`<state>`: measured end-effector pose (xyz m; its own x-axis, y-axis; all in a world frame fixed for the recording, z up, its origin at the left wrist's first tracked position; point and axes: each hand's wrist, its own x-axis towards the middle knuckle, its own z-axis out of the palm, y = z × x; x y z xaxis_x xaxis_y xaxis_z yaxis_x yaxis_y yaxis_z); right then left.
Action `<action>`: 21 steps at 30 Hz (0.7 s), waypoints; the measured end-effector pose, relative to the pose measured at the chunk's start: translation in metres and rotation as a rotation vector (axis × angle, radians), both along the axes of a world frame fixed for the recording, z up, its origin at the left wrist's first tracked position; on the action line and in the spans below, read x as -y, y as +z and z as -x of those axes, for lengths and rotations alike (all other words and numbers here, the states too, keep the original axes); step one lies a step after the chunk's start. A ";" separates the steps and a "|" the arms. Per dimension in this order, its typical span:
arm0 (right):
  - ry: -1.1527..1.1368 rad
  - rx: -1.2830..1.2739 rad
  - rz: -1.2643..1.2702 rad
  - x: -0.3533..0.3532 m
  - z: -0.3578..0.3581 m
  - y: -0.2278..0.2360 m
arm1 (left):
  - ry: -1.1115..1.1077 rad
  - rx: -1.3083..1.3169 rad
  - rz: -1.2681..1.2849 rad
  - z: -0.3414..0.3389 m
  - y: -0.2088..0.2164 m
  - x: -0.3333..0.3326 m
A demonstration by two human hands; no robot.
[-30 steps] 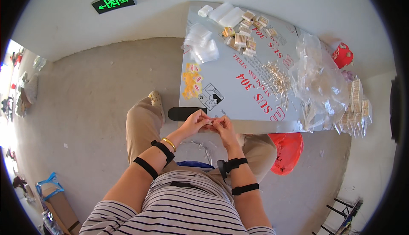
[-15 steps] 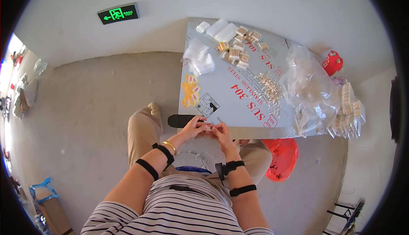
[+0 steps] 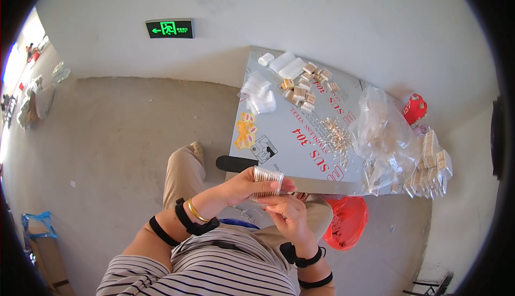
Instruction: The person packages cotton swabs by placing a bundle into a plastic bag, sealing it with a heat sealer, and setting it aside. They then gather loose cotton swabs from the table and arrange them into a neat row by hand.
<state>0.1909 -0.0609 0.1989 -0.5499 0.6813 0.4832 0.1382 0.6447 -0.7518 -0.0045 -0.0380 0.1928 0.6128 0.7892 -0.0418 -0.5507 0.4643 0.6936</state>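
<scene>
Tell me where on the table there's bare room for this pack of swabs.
The held pack could go on the table in the widest bare patch, between orange cards and loose swabs. A smaller gap lies between the far swab packs and the large clear bag. Clear sleeves and rolls crowd the far left; that bag crowds the right.

High on the pale wall (image 3: pixel 322 11), in the upper left of the frame, a black sign (image 3: pixel 170 28) with a glowing green running figure and an arrow pointing left. Across the left half, bare grey floor (image 3: pixel 123 135), with a small white scrap (image 3: pixel 73 184) near mid-height. At lower left, a brown cardboard box (image 3: pixel 52 261) with blue plastic (image 3: pixel 38 223) at its top. Right of centre in the lower half, a crumpled red bag (image 3: pixel 346 223). At right, a red object (image 3: pixel 414 109), hard to identify; on the far right edge, a dark panel (image 3: pixel 498 140). At lower right, a black rack (image 3: pixel 434 286), partly cut off.
</scene>
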 end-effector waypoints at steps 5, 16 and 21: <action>-0.091 0.068 -0.292 0.004 -0.010 0.009 | 0.206 -0.432 -0.704 0.000 0.029 0.013; -0.147 -0.050 0.280 0.017 -0.014 0.017 | 0.366 -0.787 -1.276 -0.006 0.068 0.027; -0.063 -0.051 0.249 0.014 -0.014 0.011 | 0.423 -0.838 -1.310 -0.010 0.071 0.034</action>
<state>0.2050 -0.0753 0.2101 -0.4819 0.8147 0.3226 0.1295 0.4303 -0.8933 0.0052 -0.0718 0.2637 0.5055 0.6483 0.5694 0.2405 -0.7397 0.6286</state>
